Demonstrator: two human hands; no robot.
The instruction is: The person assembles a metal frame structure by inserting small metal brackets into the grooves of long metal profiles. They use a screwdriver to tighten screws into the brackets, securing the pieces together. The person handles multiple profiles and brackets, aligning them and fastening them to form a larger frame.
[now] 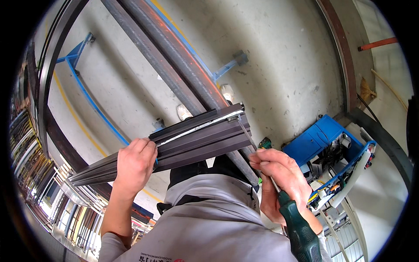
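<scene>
Right hand (283, 181): fingers and thumb closed round a screwdriver (301, 233), with no gap visible. Green handle sticks out below the grip, toward the wearer; shaft runs up and left out of the fingers, tip at the end of a dark profile (192, 150); can't tell whether it touches. Left hand (137, 161), left of that grip: fingers curled tight over the same profile, undersides hidden. Profile lies between the hands, runs on left past the left hand, its near end just ahead of the right. Pale strip (196, 127) along its top, right of the left hand. Steel bars (170, 56) pass under the profile, beyond both grips. Right of the right hand: blue box (312, 135), cables and tools in it. White shoes (227, 92) beyond the profile.
</scene>
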